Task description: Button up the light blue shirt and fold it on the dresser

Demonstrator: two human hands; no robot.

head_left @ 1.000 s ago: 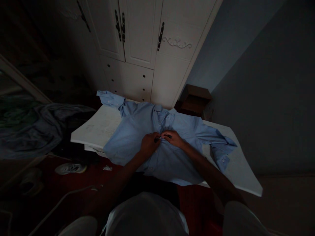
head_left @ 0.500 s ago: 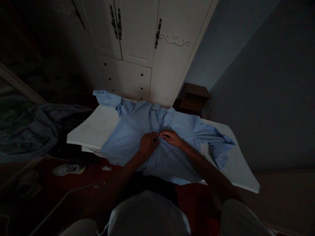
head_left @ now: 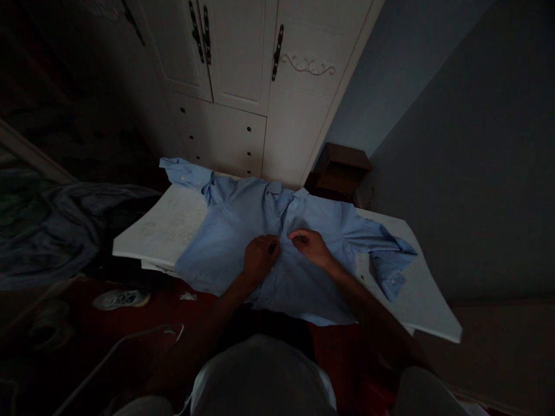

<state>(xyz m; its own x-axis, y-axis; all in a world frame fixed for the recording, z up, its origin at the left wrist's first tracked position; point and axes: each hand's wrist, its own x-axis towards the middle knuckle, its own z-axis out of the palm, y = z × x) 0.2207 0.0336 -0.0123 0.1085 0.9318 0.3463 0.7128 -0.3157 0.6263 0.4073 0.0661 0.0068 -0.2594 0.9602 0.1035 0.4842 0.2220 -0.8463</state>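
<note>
A light blue button-up shirt (head_left: 234, 219) lies front side up on a white board (head_left: 167, 222), its collar toward the cabinet and its sleeves spread to both sides. Over the button strip, my left hand (head_left: 260, 255) has its thumb and forefinger pinched on the shirt's edge, the exact spot partly hidden by the fingers. Slightly to the right of the strip is my right hand (head_left: 313, 247), fingers loosely curved and apart, with nothing visible in them. Small buttons show along the strip above and below my left hand.
A white cabinet (head_left: 238, 75) with dark handles stands behind the board. Beyond its right side is a small brown wooden stand (head_left: 342, 167). Dark cloth (head_left: 87, 231) is heaped at left. A shoe (head_left: 122, 299) and a pale cord (head_left: 117, 344) lie on the red floor.
My right hand has come away from the button strip, moving a little right, and its fingers have parted. My left hand stays at nearly the same place on the shirt.
</note>
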